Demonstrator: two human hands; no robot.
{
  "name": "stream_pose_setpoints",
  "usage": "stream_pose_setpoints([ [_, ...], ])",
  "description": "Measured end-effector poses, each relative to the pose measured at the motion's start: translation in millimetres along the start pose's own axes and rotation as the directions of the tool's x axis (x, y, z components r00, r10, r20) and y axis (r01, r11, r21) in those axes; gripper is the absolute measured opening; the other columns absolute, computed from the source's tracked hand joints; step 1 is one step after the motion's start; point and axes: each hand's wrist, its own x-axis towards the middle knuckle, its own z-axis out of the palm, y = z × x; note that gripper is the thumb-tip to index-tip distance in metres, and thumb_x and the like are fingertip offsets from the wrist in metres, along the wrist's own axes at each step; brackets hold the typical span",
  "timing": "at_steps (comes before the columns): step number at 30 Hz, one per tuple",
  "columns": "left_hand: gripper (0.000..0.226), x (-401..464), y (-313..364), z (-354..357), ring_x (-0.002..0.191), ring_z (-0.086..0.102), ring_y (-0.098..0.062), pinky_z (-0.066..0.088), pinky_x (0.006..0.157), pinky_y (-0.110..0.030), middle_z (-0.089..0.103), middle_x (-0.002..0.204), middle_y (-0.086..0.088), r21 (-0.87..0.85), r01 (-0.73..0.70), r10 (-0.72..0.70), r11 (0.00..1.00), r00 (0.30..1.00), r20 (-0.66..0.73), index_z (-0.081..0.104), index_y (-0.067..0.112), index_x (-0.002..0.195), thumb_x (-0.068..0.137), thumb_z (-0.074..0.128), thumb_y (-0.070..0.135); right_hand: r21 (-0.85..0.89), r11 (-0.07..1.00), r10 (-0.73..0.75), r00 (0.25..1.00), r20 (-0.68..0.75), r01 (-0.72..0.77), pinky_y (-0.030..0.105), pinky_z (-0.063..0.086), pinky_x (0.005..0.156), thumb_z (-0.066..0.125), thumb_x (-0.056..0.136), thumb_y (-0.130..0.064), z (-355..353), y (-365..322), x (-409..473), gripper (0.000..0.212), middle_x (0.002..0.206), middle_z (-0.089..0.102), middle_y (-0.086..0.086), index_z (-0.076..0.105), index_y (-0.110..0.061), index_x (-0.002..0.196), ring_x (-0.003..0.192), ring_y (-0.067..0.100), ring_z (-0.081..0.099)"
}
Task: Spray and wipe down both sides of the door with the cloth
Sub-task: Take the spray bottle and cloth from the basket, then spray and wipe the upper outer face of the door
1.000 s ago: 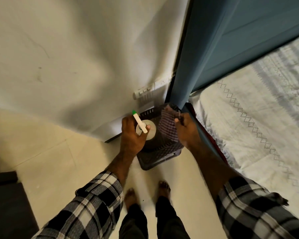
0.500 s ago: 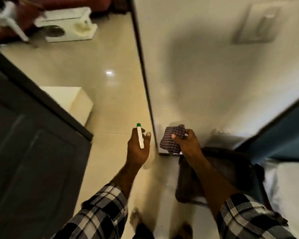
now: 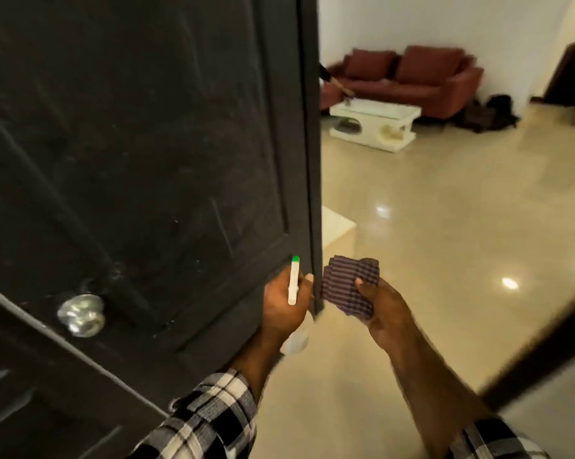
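A dark panelled door (image 3: 140,167) fills the left half of the head view, standing open, with a round silver knob (image 3: 80,314) low on the left. My left hand (image 3: 284,309) grips a white spray bottle (image 3: 293,288) with a green tip, just in front of the door's free edge. The bottle's body shows below my palm. To the right of that edge, my right hand (image 3: 383,309) pinches a folded, dark striped cloth (image 3: 349,284). The cloth is close to the door edge but apart from it.
Beyond the door lies a glossy beige floor (image 3: 445,226). A red sofa (image 3: 408,77) and a low white table (image 3: 373,125) stand at the far wall. A pale block (image 3: 337,231) sits on the floor behind the door edge. A dark door frame (image 3: 544,352) crosses the lower right.
The view has swung from the basket by the bed, past the white wall, to the dark door. Both hands have kept the spray bottle and the cloth and now sit at the door's edge.
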Motion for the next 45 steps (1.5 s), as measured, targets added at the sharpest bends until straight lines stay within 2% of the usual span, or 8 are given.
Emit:
stream_pose_setpoints([
  [6, 0.011, 110.8, 66.9, -84.9, 0.078, 0.079, -0.021, 0.067, 0.073, -0.038, 0.076, 0.085, -0.001, -0.072, 0.130, -0.143, 0.989, 0.966, -0.214, 0.069, 0.023, 0.102, 0.100, 0.070, 0.034, 0.106, 0.994, -0.048, 0.995, 0.087, 0.038, 0.060, 0.060, 0.100, 0.059, 0.109, -0.016, 143.1, -85.8, 79.5, 0.040, 0.133, 0.073, 0.010, 0.059, -0.025, 0.148, 0.119, 0.036, 0.072],
  [13, 0.021, 202.9, 172.8, -123.9, 0.062, 0.075, -0.026, 0.066, 0.066, -0.038, 0.072, 0.087, -0.011, -0.049, 0.145, -0.153, 0.988, 0.935, -0.321, 0.062, 0.019, 0.114, 0.101, 0.069, 0.033, 0.247, 0.950, -0.250, 0.939, 0.238, 0.191, 0.048, 0.066, 0.083, 0.068, 0.100, -0.003, 233.6, -208.5, 139.3, 0.032, 0.118, 0.076, 0.026, 0.068, -0.001, 0.132, 0.109, 0.042, 0.075],
  [16, 0.031, 249.7, 228.8, -127.2, 0.060, 0.070, -0.022, 0.067, 0.067, -0.045, 0.070, 0.091, -0.013, -0.056, 0.103, -0.117, 0.993, 0.888, -0.445, 0.056, 0.021, 0.123, 0.099, 0.071, 0.035, 0.282, 0.933, -0.312, 0.897, 0.313, 0.225, 0.034, 0.065, 0.062, 0.072, 0.094, 0.007, 266.8, -281.8, 157.9, 0.031, 0.097, 0.081, 0.016, 0.070, 0.002, 0.125, 0.089, 0.030, 0.080],
  [21, 0.022, 312.9, 314.1, -119.8, 0.063, 0.066, -0.023, 0.067, 0.075, -0.049, 0.069, 0.091, -0.012, -0.128, 0.057, -0.112, 0.990, 0.870, -0.481, 0.048, 0.033, 0.105, 0.101, 0.069, 0.034, 0.327, 0.892, -0.417, 0.847, 0.331, 0.311, 0.027, 0.062, 0.058, 0.076, 0.094, 0.000, 305.2, -391.7, 178.6, 0.033, 0.099, 0.079, 0.009, 0.070, -0.003, 0.126, 0.078, 0.016, 0.079],
  [26, 0.029, 373.6, 375.7, -117.3, 0.068, 0.074, -0.029, 0.067, 0.076, -0.053, 0.074, 0.093, -0.015, -0.161, 0.033, -0.104, 0.986, 0.884, -0.455, 0.047, 0.030, 0.115, 0.099, 0.070, 0.035, 0.362, 0.862, -0.476, 0.813, 0.336, 0.355, 0.038, 0.061, 0.086, 0.066, 0.106, -0.013, 342.4, -466.5, 191.7, 0.032, 0.119, 0.074, 0.004, 0.065, -0.015, 0.138, 0.090, 0.015, 0.071],
  [32, 0.028, 446.6, 436.2, -129.3, 0.081, 0.080, -0.035, 0.066, 0.069, -0.046, 0.073, 0.080, -0.012, -0.111, -0.018, -0.027, 0.994, 0.918, -0.396, 0.068, 0.008, 0.110, 0.098, 0.069, 0.033, 0.389, 0.812, -0.556, 0.779, 0.290, 0.434, 0.040, 0.062, 0.093, 0.061, 0.110, -0.022, 381.0, -537.0, 216.0, 0.033, 0.128, 0.073, 0.009, 0.064, -0.013, 0.141, 0.105, 0.023, 0.072],
  [37, 0.022, 490.1, 474.8, -143.0, 0.080, 0.079, -0.032, 0.066, 0.068, -0.043, 0.074, 0.080, -0.012, -0.066, -0.057, 0.029, 0.996, 0.931, -0.365, 0.070, 0.009, 0.097, 0.097, 0.066, 0.031, 0.402, 0.765, -0.624, 0.734, 0.269, 0.503, 0.024, 0.057, 0.059, 0.059, 0.111, -0.025, 409.7, -586.1, 229.8, 0.030, 0.111, 0.073, 0.003, 0.064, -0.012, 0.137, 0.078, 0.011, 0.069],
  [45, 0.021, 538.3, 512.2, -139.6, 0.075, 0.072, -0.030, 0.062, 0.051, -0.040, 0.066, 0.072, -0.011, -0.022, -0.057, 0.043, 0.998, 0.912, -0.408, 0.067, 0.009, 0.087, 0.098, 0.064, 0.026, 0.522, 0.654, -0.702, 0.695, 0.152, 0.547, 0.022, 0.057, 0.046, 0.054, 0.112, -0.019, 450.6, -639.0, 248.1, 0.009, 0.089, 0.072, -0.001, 0.063, -0.018, 0.113, 0.056, 0.004, 0.069],
])
